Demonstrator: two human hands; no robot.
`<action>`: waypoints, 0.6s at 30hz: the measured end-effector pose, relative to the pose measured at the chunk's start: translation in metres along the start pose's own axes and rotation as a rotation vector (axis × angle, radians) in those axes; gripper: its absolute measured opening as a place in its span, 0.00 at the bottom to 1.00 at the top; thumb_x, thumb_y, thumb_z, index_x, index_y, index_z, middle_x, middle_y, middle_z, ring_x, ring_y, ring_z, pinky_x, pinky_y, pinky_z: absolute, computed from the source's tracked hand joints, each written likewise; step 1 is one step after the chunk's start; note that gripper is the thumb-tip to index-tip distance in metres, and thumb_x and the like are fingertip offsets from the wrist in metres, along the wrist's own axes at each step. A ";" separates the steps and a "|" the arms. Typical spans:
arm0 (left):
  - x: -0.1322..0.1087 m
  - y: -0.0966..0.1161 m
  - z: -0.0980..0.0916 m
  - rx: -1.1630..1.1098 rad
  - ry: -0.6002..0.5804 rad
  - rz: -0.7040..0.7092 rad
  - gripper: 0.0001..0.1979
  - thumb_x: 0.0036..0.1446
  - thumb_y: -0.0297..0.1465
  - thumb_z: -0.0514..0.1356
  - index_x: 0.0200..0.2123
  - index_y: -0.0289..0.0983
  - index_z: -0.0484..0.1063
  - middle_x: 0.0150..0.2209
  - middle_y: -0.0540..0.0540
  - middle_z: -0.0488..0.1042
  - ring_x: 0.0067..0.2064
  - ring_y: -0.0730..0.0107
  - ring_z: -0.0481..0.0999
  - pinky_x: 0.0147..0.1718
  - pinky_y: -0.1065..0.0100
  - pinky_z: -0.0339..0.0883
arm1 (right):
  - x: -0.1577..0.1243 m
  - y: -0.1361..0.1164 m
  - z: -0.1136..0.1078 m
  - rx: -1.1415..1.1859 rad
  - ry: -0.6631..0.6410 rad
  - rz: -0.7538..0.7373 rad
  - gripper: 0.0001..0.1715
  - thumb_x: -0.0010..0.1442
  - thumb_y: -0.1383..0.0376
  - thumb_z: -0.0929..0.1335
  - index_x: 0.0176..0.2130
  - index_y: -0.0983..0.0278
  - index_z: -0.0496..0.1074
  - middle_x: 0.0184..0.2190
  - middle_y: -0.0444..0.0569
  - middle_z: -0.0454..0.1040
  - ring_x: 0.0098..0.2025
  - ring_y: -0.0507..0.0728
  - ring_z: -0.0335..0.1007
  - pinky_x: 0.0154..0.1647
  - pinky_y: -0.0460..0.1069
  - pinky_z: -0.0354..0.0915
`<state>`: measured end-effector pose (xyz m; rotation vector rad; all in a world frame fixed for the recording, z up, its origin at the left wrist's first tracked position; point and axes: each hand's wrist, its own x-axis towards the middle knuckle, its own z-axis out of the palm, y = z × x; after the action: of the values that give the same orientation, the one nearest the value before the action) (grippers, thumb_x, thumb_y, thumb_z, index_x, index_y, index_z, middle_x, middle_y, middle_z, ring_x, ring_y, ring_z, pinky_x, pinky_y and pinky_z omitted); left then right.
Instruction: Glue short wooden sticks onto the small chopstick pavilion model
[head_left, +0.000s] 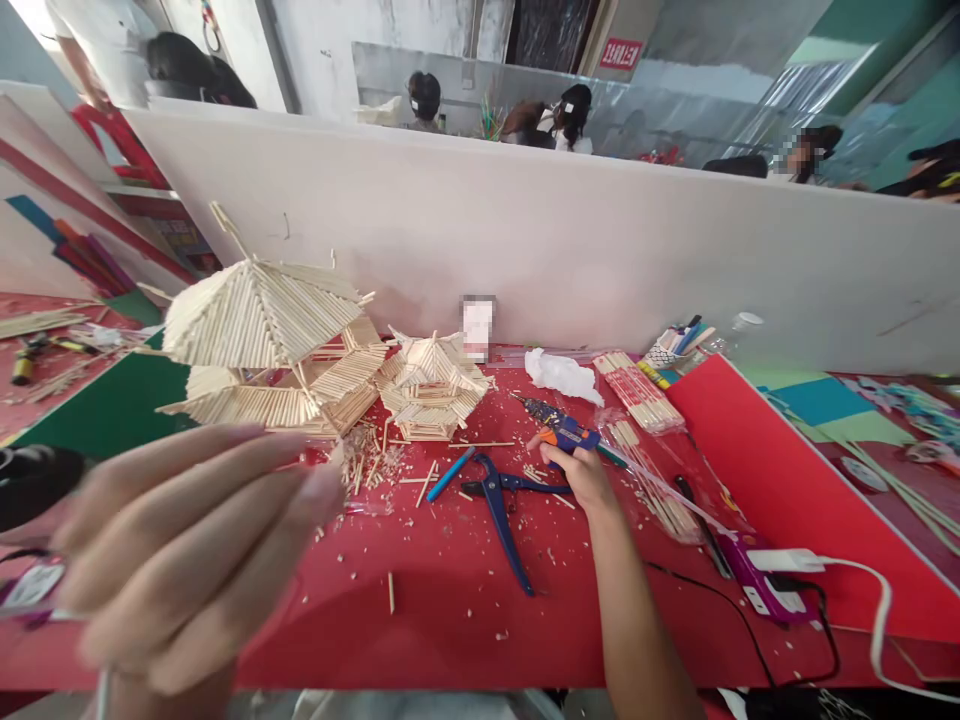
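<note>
My left hand (pixel 199 545) is raised close to the camera at the left, blurred, its fingers bent together; what it may hold is hidden. My right hand (pixel 583 475) grips a blue and orange glue gun (pixel 570 436), whose nozzle end points back and left. A large wooden stick pavilion model (pixel 259 315) stands behind my left hand. Beside it on the right is a smaller stick model (pixel 435 385). Blue-handled cutters (pixel 501 510) lie open in front of my right hand, with a blue pen (pixel 450 474) to their left.
Stick packs (pixel 637 392), a crumpled white tissue (pixel 562 376) and a pen holder (pixel 667 350) are at the back right. A purple power strip (pixel 769 580) with cables lies at right. Wood scraps litter the red table (pixel 420 640). White boards (pixel 600 240) wall the back; people are beyond.
</note>
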<state>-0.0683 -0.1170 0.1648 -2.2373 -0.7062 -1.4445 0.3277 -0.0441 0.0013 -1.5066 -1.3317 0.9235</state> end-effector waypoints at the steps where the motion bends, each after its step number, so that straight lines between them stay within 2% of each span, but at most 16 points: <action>1: 0.011 -0.004 0.020 0.046 -0.113 0.210 0.10 0.56 0.21 0.65 0.35 0.43 0.80 0.42 0.50 0.81 0.47 0.62 0.81 0.46 0.55 0.79 | 0.000 0.001 0.000 -0.006 -0.005 -0.006 0.15 0.54 0.51 0.70 0.28 0.59 0.76 0.28 0.44 0.75 0.33 0.58 0.69 0.38 0.51 0.64; 2: 0.020 -0.006 0.040 0.036 -0.169 0.404 0.09 0.55 0.20 0.66 0.32 0.41 0.79 0.39 0.50 0.79 0.43 0.65 0.80 0.40 0.59 0.80 | 0.001 0.001 0.001 -0.011 -0.014 -0.011 0.15 0.55 0.52 0.70 0.30 0.59 0.77 0.28 0.44 0.75 0.33 0.58 0.70 0.38 0.51 0.64; 3: 0.026 -0.006 0.060 0.025 -0.244 0.537 0.07 0.56 0.22 0.67 0.31 0.41 0.78 0.37 0.51 0.79 0.38 0.68 0.79 0.36 0.63 0.79 | 0.001 0.001 0.002 -0.014 -0.025 -0.015 0.14 0.55 0.52 0.70 0.31 0.59 0.78 0.29 0.44 0.76 0.34 0.58 0.70 0.39 0.51 0.65; 5: 0.026 0.001 0.095 -0.053 -0.314 0.635 0.05 0.59 0.26 0.65 0.31 0.41 0.78 0.34 0.53 0.78 0.32 0.74 0.77 0.29 0.68 0.76 | 0.001 0.000 0.005 -0.010 -0.040 -0.024 0.15 0.56 0.52 0.70 0.32 0.60 0.79 0.30 0.45 0.76 0.34 0.58 0.71 0.39 0.51 0.65; 7: 0.016 0.011 0.122 -0.118 -0.296 0.608 0.06 0.61 0.26 0.63 0.30 0.40 0.76 0.34 0.53 0.77 0.29 0.77 0.75 0.27 0.71 0.73 | 0.000 -0.003 0.008 0.022 -0.043 -0.034 0.16 0.57 0.50 0.71 0.35 0.60 0.79 0.30 0.46 0.77 0.33 0.59 0.71 0.40 0.52 0.66; 10: 0.002 0.023 0.148 -0.189 -0.219 0.524 0.05 0.62 0.24 0.62 0.32 0.38 0.75 0.33 0.52 0.77 0.28 0.77 0.74 0.28 0.71 0.71 | 0.000 -0.006 0.011 0.085 -0.015 -0.041 0.20 0.57 0.47 0.72 0.38 0.59 0.77 0.31 0.46 0.76 0.32 0.59 0.71 0.40 0.53 0.67; 15: -0.009 0.016 0.164 -0.302 -0.109 0.283 0.03 0.63 0.24 0.61 0.38 0.37 0.72 0.31 0.51 0.78 0.29 0.77 0.75 0.27 0.71 0.68 | 0.002 -0.004 0.015 0.133 0.021 -0.053 0.24 0.58 0.43 0.73 0.41 0.59 0.75 0.30 0.46 0.75 0.29 0.57 0.67 0.35 0.52 0.67; 18: -0.024 0.000 0.172 -0.322 -0.126 0.103 0.04 0.63 0.25 0.61 0.41 0.38 0.70 0.31 0.51 0.78 0.29 0.76 0.76 0.29 0.72 0.70 | 0.002 -0.002 0.017 0.233 -0.002 -0.059 0.24 0.59 0.44 0.73 0.41 0.60 0.75 0.31 0.46 0.76 0.25 0.53 0.62 0.29 0.49 0.63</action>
<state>0.0478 -0.0247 0.0747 -2.5844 -0.4097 -1.4621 0.3114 -0.0399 -0.0021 -1.2822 -1.2181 1.0046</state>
